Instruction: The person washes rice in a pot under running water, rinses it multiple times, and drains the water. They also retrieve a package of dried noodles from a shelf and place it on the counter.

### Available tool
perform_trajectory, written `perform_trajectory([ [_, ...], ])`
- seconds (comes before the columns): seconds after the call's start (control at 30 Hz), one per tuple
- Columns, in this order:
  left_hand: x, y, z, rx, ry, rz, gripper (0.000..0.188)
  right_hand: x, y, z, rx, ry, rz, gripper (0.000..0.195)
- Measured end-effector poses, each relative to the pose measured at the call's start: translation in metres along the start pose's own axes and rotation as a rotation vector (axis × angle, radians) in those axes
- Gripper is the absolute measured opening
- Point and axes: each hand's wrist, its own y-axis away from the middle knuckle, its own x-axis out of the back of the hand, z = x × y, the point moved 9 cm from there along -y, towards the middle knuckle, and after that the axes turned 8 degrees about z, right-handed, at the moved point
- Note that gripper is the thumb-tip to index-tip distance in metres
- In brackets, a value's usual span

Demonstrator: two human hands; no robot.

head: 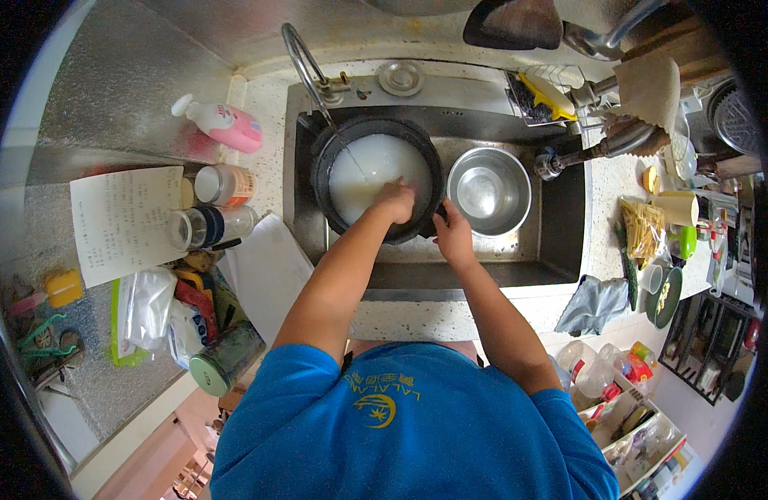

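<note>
In the sink [562, 237] a dark round pot [320, 187] holds cloudy white water [384, 156]. My left hand [396, 201] reaches over the pot's near side, its fingers at or under the water and partly hidden. Whether those fingers grip anything cannot be made out. At the pot's lower right, my right hand [454, 234] is closed around its short dark handle [441, 212]. A thin stream runs from the curved metal faucet [302, 56] into the pot. Just right of the pot sits a shiny steel bowl [489, 192], apparently with clear water in it.
Left of the sink stand a pink pump bottle [234, 128], a lidded jar [224, 185] and a glass bottle [215, 226] near a handwritten sheet [127, 219]. A wire rack [546, 94] holds a yellow-handled tool. A grey cloth [593, 304] drapes over the counter's front edge.
</note>
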Motion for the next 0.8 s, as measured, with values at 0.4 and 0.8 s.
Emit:
perform_trajectory([
  [0.4,0.025,0.033,-0.014,-0.336,0.015,-0.178,0.047,0.001,0.001,-0.004,-0.026,-0.020,-0.024,0.045],
  [0.8,0.037,-0.002,-0.008,-0.252,-0.570,0.334,0.033,0.001,0.001,0.002,-0.040,0.002,-0.016,0.045],
])
